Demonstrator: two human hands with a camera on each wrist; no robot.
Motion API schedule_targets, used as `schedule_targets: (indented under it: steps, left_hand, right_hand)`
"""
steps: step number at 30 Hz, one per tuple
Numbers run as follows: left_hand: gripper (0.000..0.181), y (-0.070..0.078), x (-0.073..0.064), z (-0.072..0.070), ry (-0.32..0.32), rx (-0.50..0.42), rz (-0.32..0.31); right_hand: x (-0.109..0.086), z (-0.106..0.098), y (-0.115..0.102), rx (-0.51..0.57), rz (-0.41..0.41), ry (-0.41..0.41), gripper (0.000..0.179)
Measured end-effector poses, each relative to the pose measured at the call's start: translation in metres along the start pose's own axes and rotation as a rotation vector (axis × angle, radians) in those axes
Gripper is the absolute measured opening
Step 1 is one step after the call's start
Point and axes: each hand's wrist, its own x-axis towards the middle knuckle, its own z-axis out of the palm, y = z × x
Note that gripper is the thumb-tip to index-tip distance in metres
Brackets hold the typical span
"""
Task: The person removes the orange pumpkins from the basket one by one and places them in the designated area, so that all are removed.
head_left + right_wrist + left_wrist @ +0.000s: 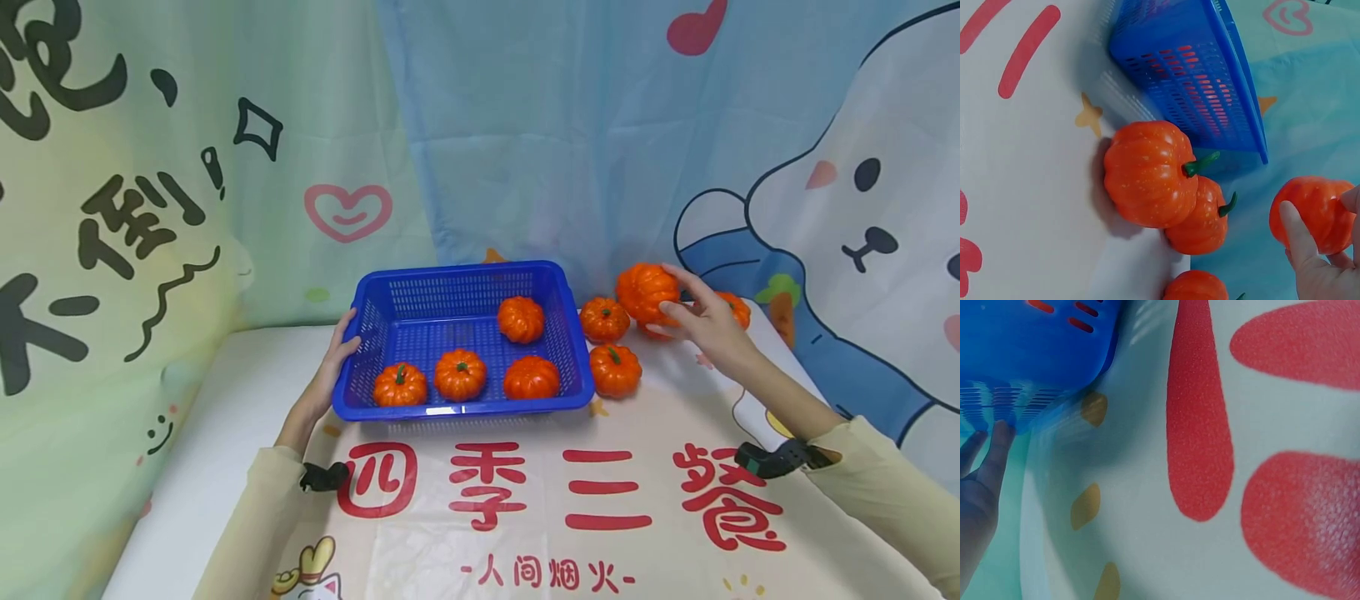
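Note:
A blue plastic basket (462,412) with slotted walls holds several small orange pumpkins, among them one near its right wall (521,320). My left hand (330,367) grips its left side, a digit over the rim and other fingers against the outer wall (1001,406). To the right of the basket, my right hand (705,321) holds another pumpkin (648,292) raised off the table, pinched between thumb and fingers (1297,234). Below the held one, part of a further pumpkin (660,332) shows, mostly hidden.
Two green-stemmed pumpkins, a front one (616,371) and a rear one (604,320), stand beside the basket's right wall. Another pumpkin (735,309) is partly behind my right hand. A printed cloth (525,492) covers the table, and a patterned curtain (525,150) hangs behind.

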Motion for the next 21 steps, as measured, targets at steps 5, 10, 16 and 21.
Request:
schedule_targets:
  steps: [5, 10, 16, 21]
  left_hand:
    - [0.060, 0.0007, -0.0003, -0.0007, -0.003, -0.001, -0.001]
    - [0.060, 0.0015, -0.0001, -0.0010, -0.002, -0.008, -0.004]
    - [0.060, 0.0017, 0.0000, -0.0006, 0.000, 0.001, -0.006]
    - [0.060, 0.0011, -0.0004, -0.0005, -0.003, 0.004, -0.006]
  right_hand:
    - [0.0010, -0.0013, 0.0001, -0.010, 0.040, 0.016, 0.058]
    - [0.0017, -0.0007, -0.0003, 0.091, 0.077, 0.006, 0.058]
    - [0.0033, -0.0014, 0.0027, 0.160, 0.096, 0.036, 0.058]
    - [0.0033, -0.0022, 0.0029, 0.170, 0.130, 0.061, 0.060]
